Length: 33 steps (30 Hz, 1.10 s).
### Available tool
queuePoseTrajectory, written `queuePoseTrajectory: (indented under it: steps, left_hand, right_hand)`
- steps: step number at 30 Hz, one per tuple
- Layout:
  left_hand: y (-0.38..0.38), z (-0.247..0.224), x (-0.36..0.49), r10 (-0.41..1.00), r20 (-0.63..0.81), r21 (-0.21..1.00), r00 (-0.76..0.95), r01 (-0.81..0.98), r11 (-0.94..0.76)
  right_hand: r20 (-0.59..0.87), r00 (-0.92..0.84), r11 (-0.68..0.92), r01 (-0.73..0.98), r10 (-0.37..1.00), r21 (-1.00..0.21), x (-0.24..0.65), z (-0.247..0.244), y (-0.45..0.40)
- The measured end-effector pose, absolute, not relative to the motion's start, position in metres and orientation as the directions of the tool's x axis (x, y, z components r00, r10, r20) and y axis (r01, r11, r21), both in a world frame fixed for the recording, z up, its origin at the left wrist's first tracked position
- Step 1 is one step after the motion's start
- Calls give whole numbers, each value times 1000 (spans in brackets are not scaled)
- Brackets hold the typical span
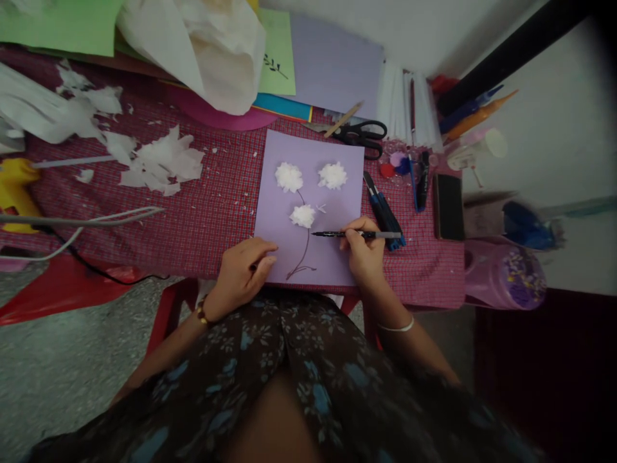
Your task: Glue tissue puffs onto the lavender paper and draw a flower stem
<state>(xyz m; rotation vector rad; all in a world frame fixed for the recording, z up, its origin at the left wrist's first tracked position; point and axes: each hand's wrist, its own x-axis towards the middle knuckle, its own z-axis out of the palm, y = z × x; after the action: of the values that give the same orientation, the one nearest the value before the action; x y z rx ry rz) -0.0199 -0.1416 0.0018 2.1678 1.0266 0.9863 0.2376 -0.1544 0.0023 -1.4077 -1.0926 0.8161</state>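
Note:
A purple sheet lies on the table with three white paper flowers, one at upper left, one at upper right and one in the middle. Thin dark stem lines run down the sheet. My right hand is closed round a black marker, whose tip points left, close to the stem below the middle flower. My left hand rests at the sheet's lower left edge, fingers curled, with a small dark thing between thumb and fingers.
Black-handled scissors and a pencil lie behind the sheet, a blue cutter to its right. Torn white paper and a yellow glue gun are at left. A black box and pink container stand at right.

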Motion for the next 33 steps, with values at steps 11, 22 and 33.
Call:
queuePoseTrajectory:
  steps: [11, 22, 33]
  left_hand:
    - [-141, 4, -20, 820, 357, 727, 448, 418, -545]
    - [-140, 3, -20, 814, 362, 717, 454, 422, -554]
    - [-140, 5, -18, 812, 365, 707, 456, 432, -560]
  right_hand:
    - [73, 304, 0, 232, 950, -973, 233, 10, -152]
    - [109, 336, 48, 185, 935, -982, 235, 6, -152]
    - [135, 380, 54, 217, 915, -975, 235, 6, -151]
